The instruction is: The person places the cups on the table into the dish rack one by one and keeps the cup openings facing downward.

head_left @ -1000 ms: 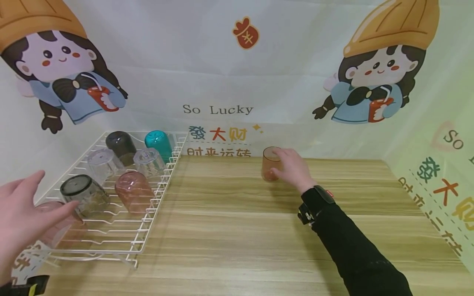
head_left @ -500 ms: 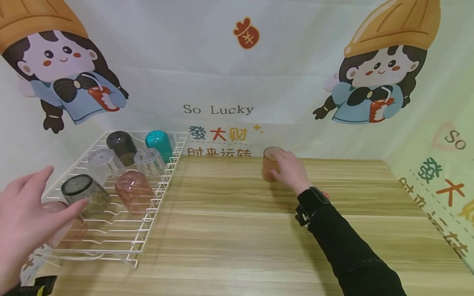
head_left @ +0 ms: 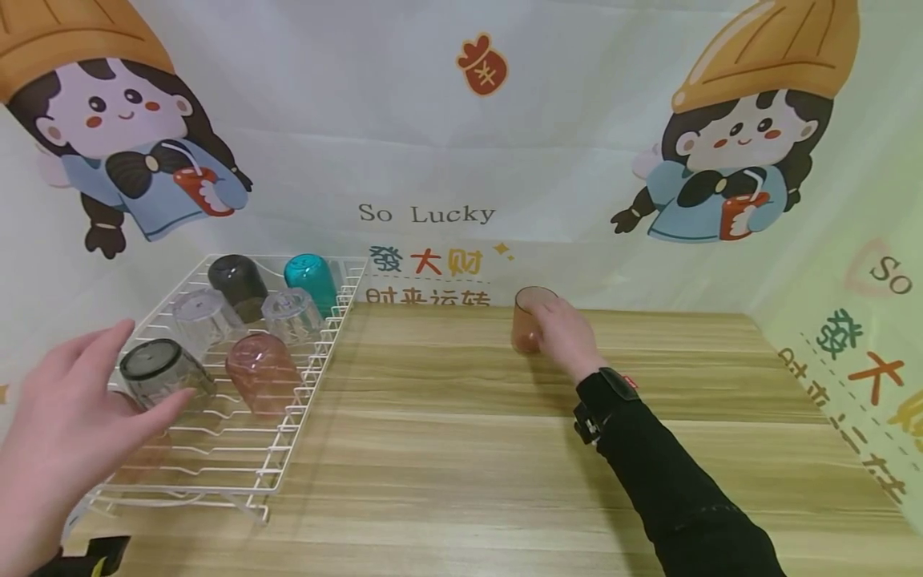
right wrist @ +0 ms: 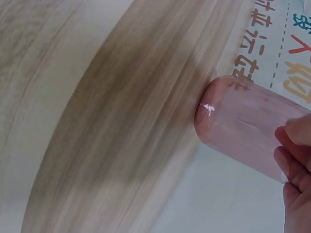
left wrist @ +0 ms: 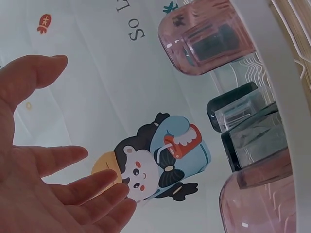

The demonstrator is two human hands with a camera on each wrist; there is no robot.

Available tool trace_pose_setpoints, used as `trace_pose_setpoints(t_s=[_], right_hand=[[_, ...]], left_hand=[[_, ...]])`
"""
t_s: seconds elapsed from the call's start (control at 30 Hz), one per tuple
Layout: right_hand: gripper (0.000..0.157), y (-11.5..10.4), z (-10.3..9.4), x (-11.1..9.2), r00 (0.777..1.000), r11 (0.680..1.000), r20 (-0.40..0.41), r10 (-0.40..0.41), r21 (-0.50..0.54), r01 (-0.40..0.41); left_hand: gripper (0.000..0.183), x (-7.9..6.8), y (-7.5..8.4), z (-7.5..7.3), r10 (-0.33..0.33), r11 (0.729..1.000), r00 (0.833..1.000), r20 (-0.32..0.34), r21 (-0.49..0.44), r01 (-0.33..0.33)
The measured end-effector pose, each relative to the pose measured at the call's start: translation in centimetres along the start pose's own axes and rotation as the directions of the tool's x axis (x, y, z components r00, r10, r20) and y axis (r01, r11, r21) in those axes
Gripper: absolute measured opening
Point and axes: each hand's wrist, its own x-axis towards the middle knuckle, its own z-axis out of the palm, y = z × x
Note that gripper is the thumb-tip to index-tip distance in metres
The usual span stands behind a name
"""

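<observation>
A transparent pink glass (head_left: 525,335) stands upright, mouth up, at the back of the wooden table, right of the middle. My right hand (head_left: 568,335) grips it near the rim from the right. The right wrist view shows the fingers (right wrist: 296,165) against the upper part of the pink glass (right wrist: 243,124). My left hand (head_left: 79,425) is over the near left of the white wire rack (head_left: 216,487), its fingers spread and holding nothing. It partly hides a pink glass (head_left: 147,461) there. In the left wrist view, the left hand (left wrist: 53,179) is apart from the glasses.
Upside-down glasses fill the rack: smoky grey (head_left: 162,377), pink (head_left: 261,373), clear ones (head_left: 205,320), dark grey (head_left: 236,284) and teal (head_left: 312,282). A printed cloth (head_left: 418,144) hangs behind the table (head_left: 461,481) and along its right side.
My left hand has moved to the right, over the rack's near left side. The right hand has closed in around the pink glass, which has stayed almost in place.
</observation>
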Motion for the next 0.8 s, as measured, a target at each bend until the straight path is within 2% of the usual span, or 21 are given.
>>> trace_pose_setpoints(t_s=[0.17,0.33,0.57,0.8], right_hand=[[0.048,0.0,-0.1,-0.3,1.0,1.0,-0.016,0.004,0.005,-0.004],[0.037,0.0,-0.2,-0.4,0.999,1.0,-0.048,-0.009,-0.004,0.009],[0.024,0.2,-0.4,-0.9,0.997,1.0,-0.071,0.005,0.008,-0.004],[0.034,0.2,-1.1,-1.8,0.994,1.0,-0.109,0.015,0.029,-0.012]], left_hand=[[0.097,0.0,0.5,0.1,0.066,0.997,0.998,-0.024,-0.042,-0.067],[0.095,0.3,1.0,0.2,0.138,0.987,0.989,-0.046,-0.082,-0.141],[0.098,0.8,2.3,0.4,0.146,0.986,0.989,-0.016,-0.085,-0.147],[0.097,1.4,3.2,0.3,0.197,0.975,0.98,-0.023,-0.103,-0.199]])
